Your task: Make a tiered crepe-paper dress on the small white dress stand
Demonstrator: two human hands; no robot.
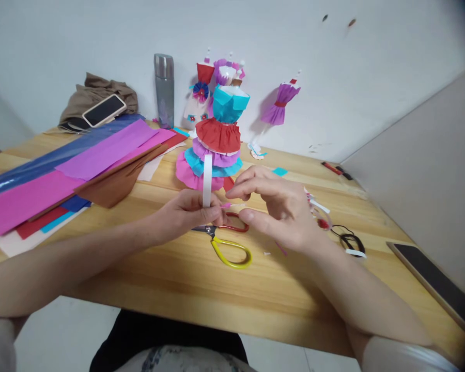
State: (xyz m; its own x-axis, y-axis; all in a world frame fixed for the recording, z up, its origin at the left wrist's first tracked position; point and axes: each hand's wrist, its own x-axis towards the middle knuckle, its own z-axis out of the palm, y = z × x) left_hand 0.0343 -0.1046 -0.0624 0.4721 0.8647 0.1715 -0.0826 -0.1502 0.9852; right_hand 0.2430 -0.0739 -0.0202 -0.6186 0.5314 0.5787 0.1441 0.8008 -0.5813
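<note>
My left hand (196, 211) is closed on a narrow white roll of tape (207, 181), held upright and seen edge-on. A small pink piece (226, 205) with a pale, clear-looking end sticks out from its fingertips. To the right, my right hand (281, 204) hovers with thumb and fingers apart, facing that piece; I see nothing between them. Scissors (232, 253) with one yellow and one red handle lie on the table below, partly covered by my left hand. Just behind stands a doll-like form in a tiered paper dress (219, 137) of teal, red, purple and pink.
Coloured paper sheets (104, 150) spread over the left side of the wooden table (170, 279). A grey bottle (165, 93) and other small dressed forms stand by the wall, including a purple dress (281, 103). A black cord (351, 243) and a phone (434, 279) lie right.
</note>
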